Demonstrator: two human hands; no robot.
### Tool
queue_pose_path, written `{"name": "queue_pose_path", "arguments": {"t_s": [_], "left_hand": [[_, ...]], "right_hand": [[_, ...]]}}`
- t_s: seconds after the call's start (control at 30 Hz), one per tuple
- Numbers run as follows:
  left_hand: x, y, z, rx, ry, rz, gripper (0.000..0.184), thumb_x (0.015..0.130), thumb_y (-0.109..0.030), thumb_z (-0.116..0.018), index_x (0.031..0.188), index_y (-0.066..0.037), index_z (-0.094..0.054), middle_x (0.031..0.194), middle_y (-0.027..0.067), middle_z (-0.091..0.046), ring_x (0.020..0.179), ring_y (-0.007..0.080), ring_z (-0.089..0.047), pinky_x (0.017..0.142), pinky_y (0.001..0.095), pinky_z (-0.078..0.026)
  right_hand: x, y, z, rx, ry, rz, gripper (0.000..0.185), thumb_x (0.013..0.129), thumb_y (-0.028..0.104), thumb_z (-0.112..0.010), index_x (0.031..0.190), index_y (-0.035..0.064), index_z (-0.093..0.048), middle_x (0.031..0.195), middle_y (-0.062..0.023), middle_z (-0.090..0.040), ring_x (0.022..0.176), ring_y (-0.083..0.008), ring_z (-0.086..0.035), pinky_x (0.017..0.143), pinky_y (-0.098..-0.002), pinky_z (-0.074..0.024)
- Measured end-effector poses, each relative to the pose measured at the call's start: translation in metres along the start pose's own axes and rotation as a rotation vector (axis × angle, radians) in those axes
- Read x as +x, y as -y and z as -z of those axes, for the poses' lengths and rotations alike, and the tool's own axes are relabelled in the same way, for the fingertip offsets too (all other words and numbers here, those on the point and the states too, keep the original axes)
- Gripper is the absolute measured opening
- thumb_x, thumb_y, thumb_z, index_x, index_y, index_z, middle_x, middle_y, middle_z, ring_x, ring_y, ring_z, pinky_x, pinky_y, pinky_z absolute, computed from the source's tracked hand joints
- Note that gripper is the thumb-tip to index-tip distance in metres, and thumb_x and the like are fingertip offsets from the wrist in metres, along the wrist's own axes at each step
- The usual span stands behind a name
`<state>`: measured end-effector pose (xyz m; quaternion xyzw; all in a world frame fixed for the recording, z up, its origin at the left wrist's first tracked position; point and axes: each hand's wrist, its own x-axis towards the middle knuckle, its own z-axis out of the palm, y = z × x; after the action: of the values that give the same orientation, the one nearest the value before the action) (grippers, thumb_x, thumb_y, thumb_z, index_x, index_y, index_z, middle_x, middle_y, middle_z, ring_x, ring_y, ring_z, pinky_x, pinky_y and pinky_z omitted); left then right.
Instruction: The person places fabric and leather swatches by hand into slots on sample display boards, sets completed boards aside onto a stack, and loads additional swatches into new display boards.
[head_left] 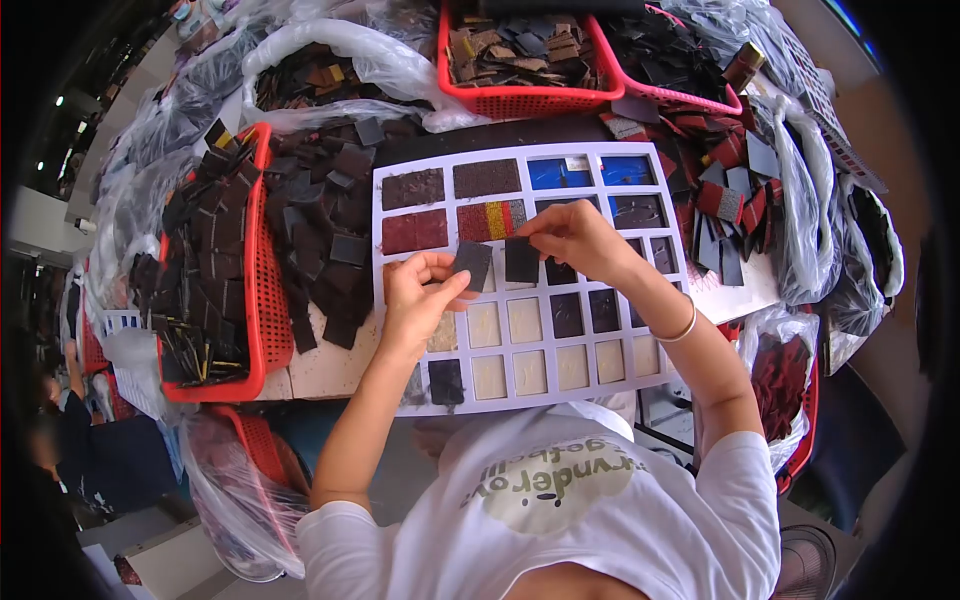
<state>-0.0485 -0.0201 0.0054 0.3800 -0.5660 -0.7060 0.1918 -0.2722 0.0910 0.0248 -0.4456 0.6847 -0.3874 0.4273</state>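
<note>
The grey-black square point(473, 266) is pinched in the left hand point(420, 292), thumb on its near face and fingers behind, a hold that probably keeps most of the surface open to view. The right hand point(572, 240) grips a darker square point(521, 260) by its top edge between thumb and fingertips, so its lower part hangs free. The two pieces stand side by side, slightly apart, over the middle of the white board point(480, 406); whether the darker one touches it cannot be told.

The board lies at the front edge of the worktop point(335, 376), close to the person's body, presumably to keep its compartments within easy reach. Some compartments hold carpet pieces; several nearer ones show pale bottoms.

Along the left edge stands a red basket point(258, 270) of pieces, with a loose dark pile point(335, 225) between it and the board. A second basket point(530, 97) sits by the far edge, and a red-and-grey heap point(725, 200) lies towards the far right corner, apparently leaving the front middle for the board.
</note>
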Motion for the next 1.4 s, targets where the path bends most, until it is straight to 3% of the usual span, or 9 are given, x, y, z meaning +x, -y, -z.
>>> {"name": "queue_pose_path", "arguments": {"t_s": [0.1, 0.23, 0.33, 0.6, 0.7, 0.8, 1.2, 1.33, 1.4], "left_hand": [[0.002, 0.004, 0.005, 0.228, -0.131, -0.236, 0.015, 0.083, 0.004, -0.067, 0.096, 0.004, -0.061, 0.089, 0.0082, -0.064, 0.069, 0.0138, -0.066, 0.055, 0.0223, -0.051], [-0.012, -0.008, 0.001, 0.543, -0.292, -0.665, 0.018, 0.078, 0.006, -0.066, 0.094, -0.002, -0.064, 0.093, 0.0072, -0.066, 0.072, 0.0168, -0.066, 0.059, 0.0254, -0.049], [-0.003, 0.001, 0.008, 0.733, -0.205, -0.956, 0.019, 0.077, 0.009, -0.064, 0.093, -0.001, -0.063, 0.100, 0.0105, -0.068, 0.079, 0.0242, -0.068, 0.065, 0.0290, -0.052], [0.025, 0.022, 0.010, 0.710, 0.144, -0.892, 0.017, 0.078, 0.010, -0.059, 0.092, 0.001, -0.062, 0.109, 0.0116, -0.068, 0.099, 0.0314, -0.065, 0.081, 0.0372, -0.053], [0.024, 0.009, 0.019, 1.029, 0.173, -0.997, 0.017, 0.079, 0.007, -0.061, 0.094, 0.000, -0.063, 0.115, 0.0119, -0.067, 0.108, 0.0323, -0.059, 0.089, 0.0400, -0.049], [0.014, 0.006, 0.019, 0.953, 0.074, -0.864, 0.018, 0.078, 0.002, -0.067, 0.095, -0.001, -0.066, 0.117, 0.0119, -0.067, 0.113, 0.0299, -0.056, 0.094, 0.0389, -0.045], [0.012, -0.010, 0.017, 1.165, 0.330, -0.814, 0.029, 0.078, -0.014, -0.074, 0.106, -0.010, -0.074, 0.131, 0.0042, -0.061, 0.107, 0.0253, -0.056, 0.086, 0.0365, -0.047], [0.013, -0.021, 0.017, 1.059, 0.351, -0.652, 0.034, 0.076, -0.006, -0.074, 0.109, -0.008, -0.073, 0.124, 0.0110, -0.061, 0.104, 0.0256, -0.057, 0.082, 0.0346, -0.050], [0.018, -0.014, 0.017, 1.003, 0.299, -0.769, 0.034, 0.070, -0.006, -0.079, 0.103, -0.002, -0.072, 0.114, 0.0118, -0.066, 0.102, 0.0269, -0.060, 0.084, 0.0357, -0.051]], "right_hand": [[-0.014, 0.011, -0.014, -0.103, -0.357, 0.374, 0.016, 0.083, 0.002, -0.069, 0.098, 0.0052, -0.071, 0.091, -0.0028, -0.061, 0.077, -0.0135, -0.061, 0.067, -0.0262, -0.0489], [-0.025, -0.012, -0.026, -0.827, -0.383, 0.927, 0.032, 0.065, 0.000, -0.073, 0.096, 0.0061, -0.067, 0.090, -0.0050, -0.060, 0.078, -0.0216, -0.060, 0.070, -0.0336, -0.0472], [-0.036, -0.027, -0.035, -0.899, -0.273, 0.885, 0.028, 0.067, 0.004, -0.069, 0.095, 0.0040, -0.066, 0.090, -0.0056, -0.060, 0.083, -0.0212, -0.059, 0.076, -0.0345, -0.0464], [-0.038, -0.035, -0.045, -0.827, -0.260, 0.731, 0.019, 0.073, 0.009, -0.062, 0.091, 0.0060, -0.069, 0.091, -0.0079, -0.059, 0.084, -0.0236, -0.060, 0.082, -0.0358, -0.0470], [-0.040, -0.035, -0.046, -0.784, -0.286, 0.679, 0.020, 0.075, 0.008, -0.065, 0.093, 0.0054, -0.070, 0.097, -0.0083, -0.062, 0.090, -0.0242, -0.061, 0.085, -0.0358, -0.0466], [-0.040, -0.029, -0.045, -0.759, -0.384, 0.624, 0.020, 0.076, 0.009, -0.068, 0.095, 0.0050, -0.071, 0.103, -0.0088, -0.065, 0.096, -0.0245, -0.061, 0.090, -0.0367, -0.0453], [-0.034, -0.030, -0.046, -0.909, -0.327, 0.580, 0.016, 0.076, 0.015, -0.066, 0.088, 0.0121, -0.076, 0.109, -0.0062, -0.069, 0.104, -0.0205, -0.060, 0.098, -0.0384, -0.0392], [-0.033, -0.026, -0.043, -0.935, -0.288, 0.569, 0.016, 0.075, 0.014, -0.063, 0.085, 0.0127, -0.075, 0.108, -0.0068, -0.068, 0.104, -0.0215, -0.059, 0.099, -0.0389, -0.0385], [-0.031, -0.024, -0.040, -0.918, -0.262, 0.559, 0.017, 0.073, 0.014, -0.063, 0.084, 0.0128, -0.075, 0.106, -0.0064, -0.068, 0.104, -0.0215, -0.059, 0.098, -0.0387, -0.0388]]}}
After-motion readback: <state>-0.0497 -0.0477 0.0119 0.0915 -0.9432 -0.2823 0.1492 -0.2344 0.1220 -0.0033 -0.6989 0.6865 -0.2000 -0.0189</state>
